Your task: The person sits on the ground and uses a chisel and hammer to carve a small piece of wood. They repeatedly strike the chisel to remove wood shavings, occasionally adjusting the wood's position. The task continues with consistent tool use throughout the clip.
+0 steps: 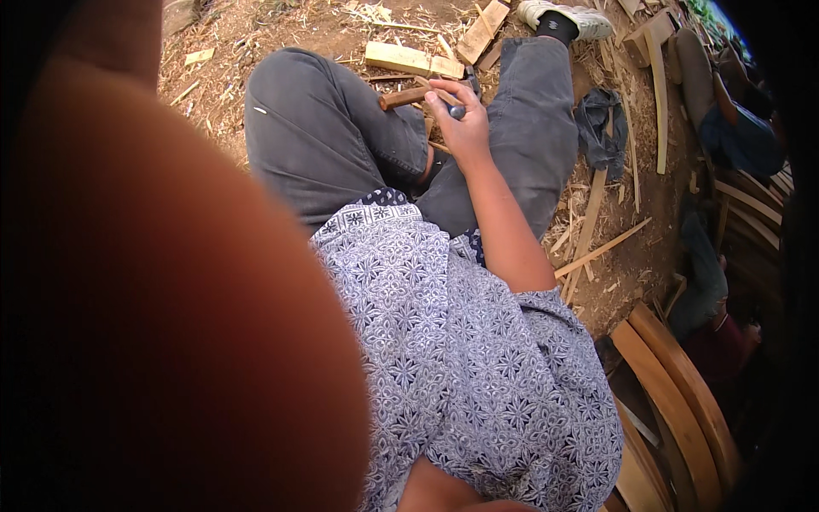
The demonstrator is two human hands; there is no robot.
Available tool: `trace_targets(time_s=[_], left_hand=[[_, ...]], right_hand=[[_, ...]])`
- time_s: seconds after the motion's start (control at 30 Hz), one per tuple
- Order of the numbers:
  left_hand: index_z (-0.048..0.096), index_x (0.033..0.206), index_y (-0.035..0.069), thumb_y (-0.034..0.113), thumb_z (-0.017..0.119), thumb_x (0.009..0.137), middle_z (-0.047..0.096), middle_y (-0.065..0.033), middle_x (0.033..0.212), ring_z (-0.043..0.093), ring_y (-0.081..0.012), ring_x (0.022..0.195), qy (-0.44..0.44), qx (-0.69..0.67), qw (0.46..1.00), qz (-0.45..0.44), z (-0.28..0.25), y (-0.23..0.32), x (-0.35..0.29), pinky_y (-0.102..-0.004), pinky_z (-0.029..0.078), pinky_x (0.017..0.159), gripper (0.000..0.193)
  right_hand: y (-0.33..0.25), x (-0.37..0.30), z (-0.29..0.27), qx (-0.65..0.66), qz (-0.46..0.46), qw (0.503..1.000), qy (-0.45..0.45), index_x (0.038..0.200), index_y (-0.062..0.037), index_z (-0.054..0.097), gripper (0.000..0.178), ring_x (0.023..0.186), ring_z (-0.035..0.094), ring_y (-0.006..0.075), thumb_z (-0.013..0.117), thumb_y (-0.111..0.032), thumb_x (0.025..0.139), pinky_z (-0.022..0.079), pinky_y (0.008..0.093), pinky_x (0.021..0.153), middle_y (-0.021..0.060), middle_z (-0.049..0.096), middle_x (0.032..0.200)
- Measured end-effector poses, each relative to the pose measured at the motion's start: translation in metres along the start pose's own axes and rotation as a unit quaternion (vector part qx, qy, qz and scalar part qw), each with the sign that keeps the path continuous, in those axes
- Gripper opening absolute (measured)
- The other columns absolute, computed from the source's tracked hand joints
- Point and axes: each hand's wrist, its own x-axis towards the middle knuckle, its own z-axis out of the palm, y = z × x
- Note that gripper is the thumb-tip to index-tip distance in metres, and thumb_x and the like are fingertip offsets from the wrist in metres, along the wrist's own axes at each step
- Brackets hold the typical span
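My right hand (463,128) is closed above the gap between my bent legs. From its grip sticks out the dark rounded end (457,112) of a slim tool whose kind I cannot make out. Just beyond the fingers lies a brown wooden handle (403,98); a dark metal piece (473,79) shows past the knuckles, perhaps joined to it. Whether the hand also touches that handle is unclear. A big, blurred patch of skin, seemingly my left hand (213,324), fills the left side very close to the camera. Its fingers cannot be told apart.
A pale wood block (412,60) lies beyond my legs among shavings and offcuts. Dark cloth (602,128) is on the ground at right, near long wood strips (589,222). Curved planks (674,392) are stacked at lower right. Other people's limbs (704,273) show along the right edge.
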Motion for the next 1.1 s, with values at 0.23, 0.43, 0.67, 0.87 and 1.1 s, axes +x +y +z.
trace_targets(time_s=[0.23, 0.43, 0.67, 0.87, 1.1], left_hand=[[0.058, 0.143, 0.011, 0.015, 0.089, 0.078, 0.062, -0.0122, 0.137, 0.061, -0.0304, 0.127, -0.103, 0.388, 0.893, -0.204, 0.031, -0.108, -0.031, -0.0401, 0.051, 0.103, 0.073], [0.074, 0.114, 0.005, 0.005, 0.077, 0.086, 0.071, -0.0101, 0.107, 0.069, -0.0279, 0.096, -0.151, 0.278, 0.922, -0.225, 0.053, -0.208, -0.093, -0.0363, 0.056, 0.083, 0.028], [0.077, 0.105, 0.003, 0.012, 0.075, 0.093, 0.076, -0.0056, 0.09, 0.07, -0.0127, 0.08, 0.109, 0.283, 0.896, -0.324, -0.002, -0.268, -0.082, -0.0275, 0.056, 0.073, 0.015], [0.075, 0.11, 0.002, 0.016, 0.077, 0.094, 0.077, -0.0064, 0.088, 0.072, -0.0095, 0.078, 0.158, 0.274, 0.849, -0.424, -0.01, -0.327, -0.073, -0.0231, 0.059, 0.071, 0.022], [0.07, 0.129, 0.005, 0.014, 0.076, 0.095, 0.077, -0.0073, 0.093, 0.075, -0.0129, 0.084, 0.07, 0.349, 0.857, -0.374, -0.006, -0.354, -0.084, -0.0254, 0.06, 0.076, 0.036]], right_hand=[[-0.01, 0.002, 0.003, 0.034, 0.024, 0.999, -0.002, 0.111, -0.0057, 0.075, 0.026, 0.1, 0.068, 0.0177, 0.08, -0.017, 0.088, 0.054, 0.0316, 0.087, 0.0077, 0.071, 0.107], [0.003, 0.015, 0.004, -0.029, -0.064, 0.997, -0.008, 0.111, -0.0049, 0.076, 0.032, 0.096, 0.071, 0.0227, 0.084, -0.015, 0.081, 0.055, 0.0334, 0.084, 0.0099, 0.073, 0.103], [0.001, 0.067, -0.011, 0.012, 0.011, 1.0, 0.011, 0.106, -0.0089, 0.078, 0.029, 0.074, 0.069, 0.0182, 0.081, -0.031, 0.088, 0.055, 0.0317, 0.071, 0.0065, 0.075, 0.084], [0.015, 0.147, -0.026, -0.096, 0.059, 0.993, -0.017, 0.083, -0.0052, 0.072, 0.05, 0.068, 0.065, 0.0189, 0.075, -0.055, 0.087, 0.052, 0.0352, 0.07, 0.0057, 0.067, 0.068], [0.032, 0.165, -0.002, 0.114, 0.116, 0.979, 0.119, 0.071, -0.0057, 0.065, 0.032, 0.055, 0.053, 0.0069, 0.068, -0.024, 0.098, 0.041, 0.0264, 0.052, -0.0031, 0.06, 0.062]])
